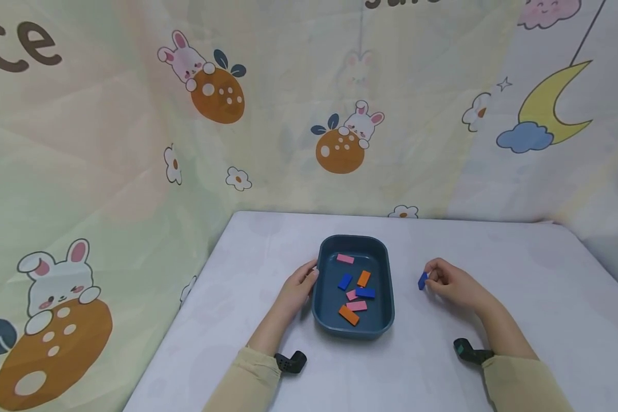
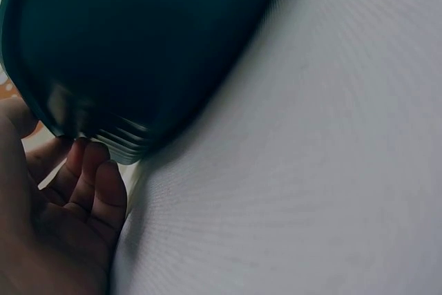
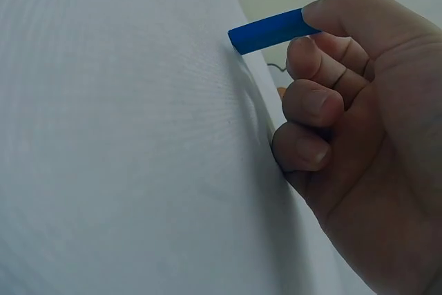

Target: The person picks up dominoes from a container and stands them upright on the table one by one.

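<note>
A dark teal plastic tray (image 1: 389, 309) sits on the white table, with several small flat blocks in pink, orange and blue scattered over its floor. My left hand (image 1: 294, 288) holds the tray by its left side; in the left wrist view bent fingers (image 2: 103, 181) meet the wall near a ribbed end. To the right of the tray, my right hand (image 1: 455, 284) pinches a blue block (image 3: 269, 31) between thumb and forefinger. The block points out past the fingertips, close over the table, while the other fingers curl in toward the palm.
Inside the tray, an orange block (image 1: 348, 315) lies nearest me and a pink block (image 1: 345, 258) farthest. The white-covered table (image 1: 268, 240) ends at a printed cloth backdrop (image 1: 278, 131) behind and to the left. Black wrist-worn cameras (image 1: 291, 362) sit by both sleeves.
</note>
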